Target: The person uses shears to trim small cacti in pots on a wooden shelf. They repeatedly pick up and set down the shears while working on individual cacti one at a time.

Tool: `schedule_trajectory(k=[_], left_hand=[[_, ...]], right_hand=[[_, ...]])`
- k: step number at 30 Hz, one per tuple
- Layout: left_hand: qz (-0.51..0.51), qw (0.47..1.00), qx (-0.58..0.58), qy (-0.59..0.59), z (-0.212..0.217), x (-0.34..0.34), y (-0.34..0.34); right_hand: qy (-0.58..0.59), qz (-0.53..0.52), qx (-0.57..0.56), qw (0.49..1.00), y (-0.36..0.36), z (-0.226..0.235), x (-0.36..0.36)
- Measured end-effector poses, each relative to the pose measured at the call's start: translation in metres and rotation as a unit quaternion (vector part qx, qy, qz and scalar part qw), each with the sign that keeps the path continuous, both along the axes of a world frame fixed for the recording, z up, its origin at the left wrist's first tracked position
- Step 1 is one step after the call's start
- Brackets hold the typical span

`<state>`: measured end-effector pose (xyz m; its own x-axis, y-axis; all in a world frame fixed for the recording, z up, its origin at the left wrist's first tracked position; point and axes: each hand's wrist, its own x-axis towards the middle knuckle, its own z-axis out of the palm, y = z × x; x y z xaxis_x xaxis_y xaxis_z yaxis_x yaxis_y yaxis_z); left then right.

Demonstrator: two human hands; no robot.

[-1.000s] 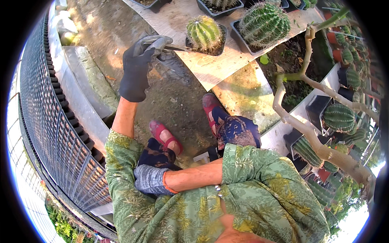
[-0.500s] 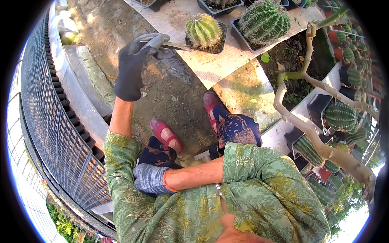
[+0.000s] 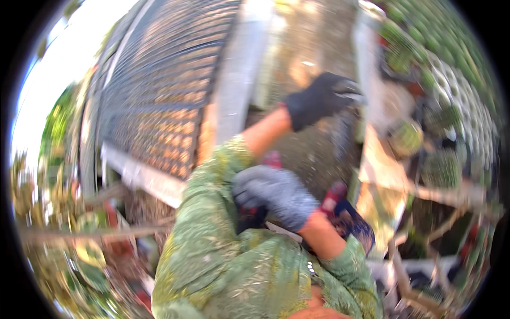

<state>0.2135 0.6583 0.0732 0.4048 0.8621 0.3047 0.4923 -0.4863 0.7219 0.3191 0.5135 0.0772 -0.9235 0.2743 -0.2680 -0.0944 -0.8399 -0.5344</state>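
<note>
The whole view is smeared by motion. My left hand, in a dark glove with grey fingertips, reaches forward over the ground with its fingers pinched together. A slim flat tool seems to be in that pinch, though blur hides most of it. To the right of it, a round yellow-green cactus stands by a pale board, apart from the hand. My right hand, in a grey knitted glove, is bent across my front beside my left sleeve. Its fingers are curled, and their inner side is hidden.
A dark slatted mesh panel runs along the left, with a pale kerb beside it. Blurred potted cacti crowd the right. Bare branches stick up at lower right. My red shoes are below.
My view has swung left, so the cacti and board now lie farther right. My left hand has drawn away from the yellow-green cactus's pot. The right hand shows more, nearer the middle.
</note>
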Motion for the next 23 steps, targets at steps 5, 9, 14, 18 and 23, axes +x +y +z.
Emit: schedule_trajectory(k=[5, 9, 14, 18, 23], left_hand=[[0.264, 0.936, 0.230, -0.041, 0.056, -0.021, -0.058], [0.333, 0.919, 0.204, -0.049, 0.062, 0.013, -0.104], [0.273, 0.890, 0.356, 0.084, 0.054, 0.028, -0.144], [0.235, 0.907, 0.303, 0.172, 0.043, 0.031, -0.158], [0.302, 0.895, 0.325, 0.058, 0.046, 0.054, -0.166]], right_hand=[[0.079, -0.243, -0.087, 0.963, 0.052, 0.011, 0.008], [0.147, -0.241, -0.129, 0.951, 0.077, 0.001, 0.043], [0.191, -0.186, -0.099, 0.959, 0.094, -0.032, 0.086], [-0.022, -0.268, -0.014, 0.963, 0.102, -0.044, 0.093], [0.062, -0.237, 0.134, 0.960, 0.080, -0.039, 0.125]])
